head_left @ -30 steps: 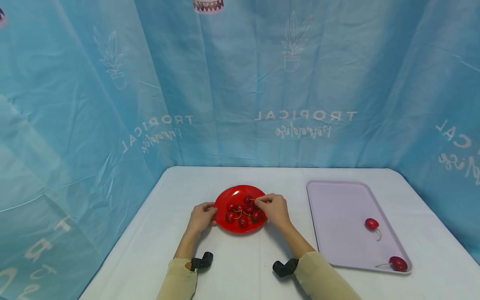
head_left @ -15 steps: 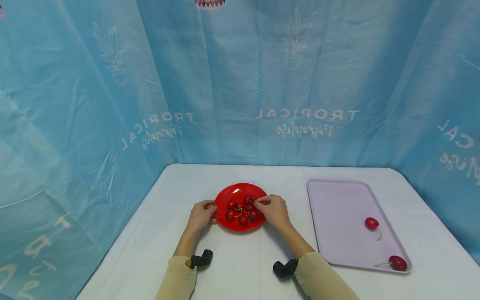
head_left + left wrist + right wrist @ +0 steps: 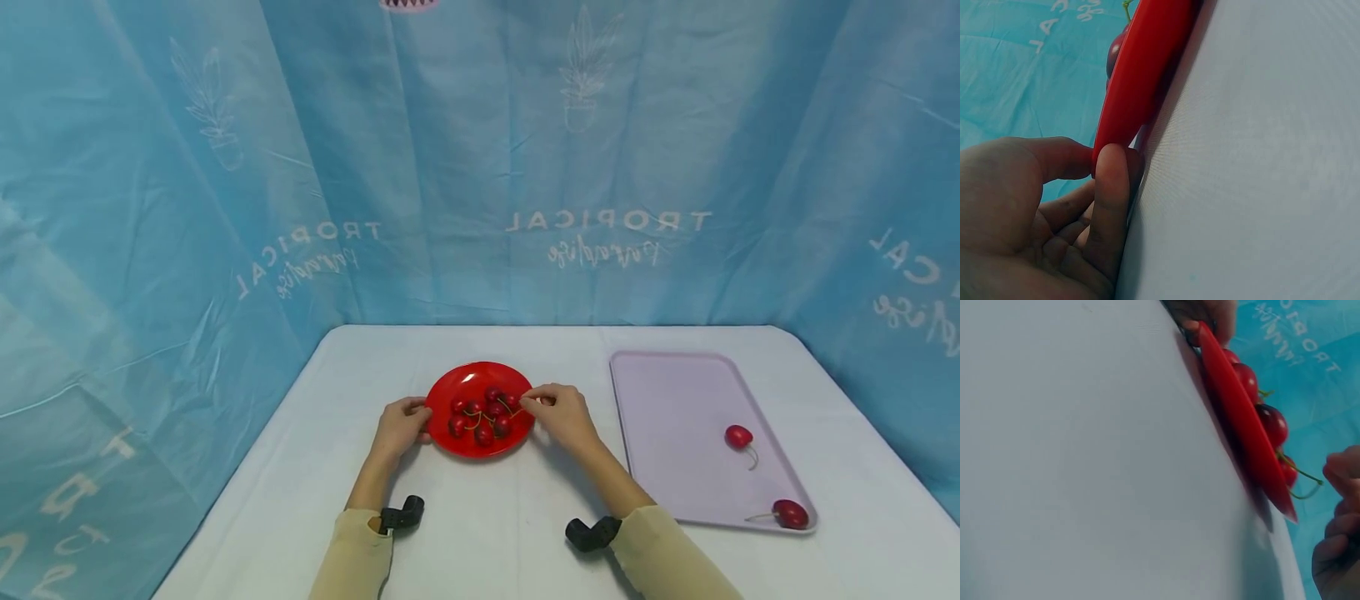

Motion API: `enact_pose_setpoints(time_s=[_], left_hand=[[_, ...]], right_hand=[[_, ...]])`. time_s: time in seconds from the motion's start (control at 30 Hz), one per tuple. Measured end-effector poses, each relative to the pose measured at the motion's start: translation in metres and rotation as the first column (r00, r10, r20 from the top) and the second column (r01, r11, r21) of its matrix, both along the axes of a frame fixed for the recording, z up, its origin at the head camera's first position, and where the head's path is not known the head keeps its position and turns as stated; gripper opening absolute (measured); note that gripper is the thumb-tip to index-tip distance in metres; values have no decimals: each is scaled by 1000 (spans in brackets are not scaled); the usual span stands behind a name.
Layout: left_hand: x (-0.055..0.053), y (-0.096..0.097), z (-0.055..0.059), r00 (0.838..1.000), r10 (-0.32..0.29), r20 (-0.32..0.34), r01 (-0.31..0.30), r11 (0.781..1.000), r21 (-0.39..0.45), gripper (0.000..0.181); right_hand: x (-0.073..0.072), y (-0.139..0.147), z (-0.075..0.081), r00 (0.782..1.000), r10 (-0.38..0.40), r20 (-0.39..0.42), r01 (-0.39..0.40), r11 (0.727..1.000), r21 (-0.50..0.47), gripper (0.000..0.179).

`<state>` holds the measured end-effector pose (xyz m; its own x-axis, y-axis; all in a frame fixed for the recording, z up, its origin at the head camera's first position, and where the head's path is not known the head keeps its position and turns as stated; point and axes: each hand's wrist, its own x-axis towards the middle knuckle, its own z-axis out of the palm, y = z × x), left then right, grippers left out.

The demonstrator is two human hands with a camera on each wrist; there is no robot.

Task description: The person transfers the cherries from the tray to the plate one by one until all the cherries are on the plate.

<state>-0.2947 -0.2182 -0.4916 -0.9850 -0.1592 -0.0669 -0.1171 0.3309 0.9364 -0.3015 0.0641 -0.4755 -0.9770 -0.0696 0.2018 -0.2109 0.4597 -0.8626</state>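
Note:
A red plate bears several dark red cherries with green stems. At its left rim my left hand pinches the edge; the left wrist view has the thumb on top and fingers at the underside. The plate looks slightly raised on that side. My right hand hovers by the right rim, fingers bent and nothing visible in them. In the right wrist view its fingertips are just apart from a cherry stem poking past the rim.
A pale purple tray lies to the right on the white table. Two cherries are on it, one right of centre and one in the near right corner. Blue printed curtains stand behind and at both sides.
My right hand has drawn slightly right, away from the cherries, uncovering one near the right rim. Another cherry on the plate has shifted a little left. My left hand keeps its place on the rim.

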Motion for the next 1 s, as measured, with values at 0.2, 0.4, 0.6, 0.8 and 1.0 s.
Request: enact_pose_setpoints(time_s=[0.2, 0.4, 0.6, 0.8, 1.0], left_hand=[[1, -2, 0, 1000, -5, 16, 5, 1000, 8, 36], [0, -2, 3, 1000, 1, -1, -1, 1000, 13, 35], [0, 0, 2, 1000, -2, 5, 2, 1000, 3, 36], [1, 0, 3, 1000, 2, 8, -2, 1000, 0, 35], [2, 0, 2, 1000, -1, -4, 1, 1000, 1, 35]], right_hand=[[8, 17, 4, 997, 75, 20, -76, 996, 36, 10], [14, 34, 12, 996, 83, 13, -84, 994, 66, 13], [18, 51, 12, 996, 88, 15, -88, 994, 65, 16], [24, 65, 14, 999, 47, -10, -46, 996, 82, 16], [28, 77, 20, 1000, 25, 1, -25, 991, 132, 18]])
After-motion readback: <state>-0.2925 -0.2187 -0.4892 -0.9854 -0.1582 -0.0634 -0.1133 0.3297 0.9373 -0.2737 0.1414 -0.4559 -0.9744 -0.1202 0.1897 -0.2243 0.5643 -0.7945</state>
